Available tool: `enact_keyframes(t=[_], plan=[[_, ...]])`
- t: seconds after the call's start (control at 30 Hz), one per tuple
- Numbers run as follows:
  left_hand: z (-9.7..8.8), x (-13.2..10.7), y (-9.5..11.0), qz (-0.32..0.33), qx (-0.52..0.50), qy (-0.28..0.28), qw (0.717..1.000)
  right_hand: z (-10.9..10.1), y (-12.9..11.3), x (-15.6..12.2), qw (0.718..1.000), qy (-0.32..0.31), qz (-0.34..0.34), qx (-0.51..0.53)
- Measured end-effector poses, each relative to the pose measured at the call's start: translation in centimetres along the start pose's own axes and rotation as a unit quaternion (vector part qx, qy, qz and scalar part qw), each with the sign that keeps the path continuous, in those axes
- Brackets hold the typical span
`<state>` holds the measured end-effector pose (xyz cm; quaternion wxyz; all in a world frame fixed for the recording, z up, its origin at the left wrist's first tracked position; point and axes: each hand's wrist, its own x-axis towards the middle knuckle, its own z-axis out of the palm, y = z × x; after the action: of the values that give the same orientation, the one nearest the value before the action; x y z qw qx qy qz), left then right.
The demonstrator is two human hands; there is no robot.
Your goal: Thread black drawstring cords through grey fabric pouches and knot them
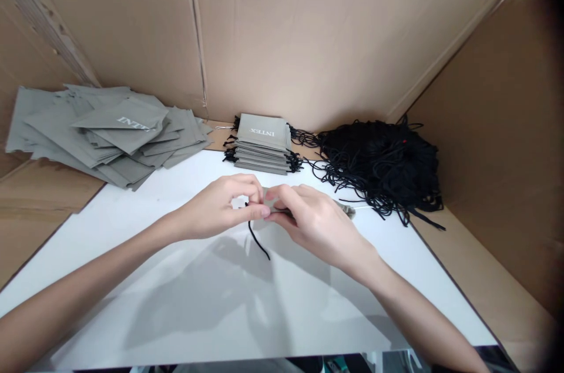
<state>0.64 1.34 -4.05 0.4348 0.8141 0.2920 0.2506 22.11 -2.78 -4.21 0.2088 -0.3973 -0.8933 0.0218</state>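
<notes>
Over the middle of the white table, my left hand (227,205) and my right hand (312,217) meet, fingertips almost touching. Between them is a small grey pouch (269,200), mostly covered by my fingers. A black cord (258,239) hangs down from the pinch of my left thumb and fingers. My right hand is wrapped round the pouch's body, and a crumpled end of it sticks out beyond the knuckles. Whether the cord runs through the pouch's edge is hidden by my fingers.
At the back left lies a loose heap of grey pouches (118,135). A neat stack of grey pouches with black cords (263,141) stands at the back centre. A tangled pile of black cords (383,161) is at the back right. Cardboard walls (308,38) enclose the white table (198,302).
</notes>
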Motion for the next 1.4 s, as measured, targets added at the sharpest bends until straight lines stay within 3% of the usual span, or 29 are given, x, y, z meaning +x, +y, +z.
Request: enact_keyframes(t=[0.07,0.17,0.3,0.37,0.47,0.57,0.73,0.97,1.1,1.27,1.33,1.4], plan=[[-0.4,0.0,-0.1,0.000,-0.012,-0.020,1.000,0.1,-0.1,0.1,1.000,-0.007,0.006,0.025],[-0.1,0.2,-1.2,0.003,-0.149,0.000,0.989,-0.4,-0.1,0.4,0.995,0.022,0.022,0.092],[0.5,0.5,-2.3,-0.011,-0.348,0.048,0.936,-1.4,0.2,0.3,0.987,0.048,0.050,0.144],[0.3,0.4,-1.9,-0.016,-0.305,0.031,0.952,-1.5,0.3,0.1,0.989,0.039,0.054,0.129],[-0.6,0.2,-0.7,-0.006,-0.118,0.005,0.993,-1.3,0.4,-0.1,0.994,0.010,0.046,0.095],[-1.5,0.0,0.1,-0.014,-0.033,0.000,0.999,-1.0,0.6,0.1,0.995,0.004,0.050,0.090],[-1.9,0.0,0.1,-0.040,-0.016,0.057,0.997,-1.1,0.8,0.7,0.990,0.014,0.068,0.126],[-0.4,-0.3,0.9,-0.026,0.044,0.092,0.994,-0.2,0.5,0.8,0.986,-0.013,0.066,0.155],[0.9,-0.2,0.1,-0.030,-0.065,0.151,0.986,-0.1,0.4,0.9,0.977,0.001,0.091,0.192],[2.3,0.4,-1.3,-0.037,-0.191,0.186,0.963,-0.4,0.6,1.1,0.973,-0.004,0.115,0.201],[2.2,0.4,-1.5,-0.029,-0.159,0.191,0.968,-0.3,0.6,1.1,0.974,-0.015,0.116,0.193],[1.5,0.3,-1.3,-0.007,-0.044,0.157,0.987,-0.2,0.6,1.0,0.975,-0.042,0.114,0.186]])
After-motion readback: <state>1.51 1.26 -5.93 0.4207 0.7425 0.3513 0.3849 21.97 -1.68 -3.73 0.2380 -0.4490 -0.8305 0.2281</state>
